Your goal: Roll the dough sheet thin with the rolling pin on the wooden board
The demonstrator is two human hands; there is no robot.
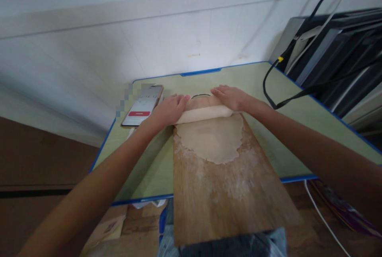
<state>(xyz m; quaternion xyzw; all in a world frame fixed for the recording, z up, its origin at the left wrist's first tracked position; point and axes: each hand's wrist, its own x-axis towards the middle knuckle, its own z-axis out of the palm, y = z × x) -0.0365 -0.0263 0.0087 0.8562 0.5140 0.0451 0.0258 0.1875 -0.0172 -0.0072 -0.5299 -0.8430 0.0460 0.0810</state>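
A pale rolling pin (pixel 205 114) lies crosswise over the far part of a wooden board (pixel 215 205). Its surface is close in colour to the dough, and I cannot tell whether some dough is wound round it. My left hand (pixel 173 109) is closed over the pin's left end, and my right hand (pixel 230 96) over its right end. On the near side of the pin spreads a thin, flat sheet of dough (pixel 213 139) with a ragged edge. White flour smears mark the wood around it.
Left of the board, a phone (pixel 143 106) with a lit screen rests tilted on the green, blue-edged table (pixel 259 78). A black cable (pixel 265 86) loops onto the table's right side. Dark flat panels (pixel 337 50) lean at the right. The board's near end overhangs the table edge.
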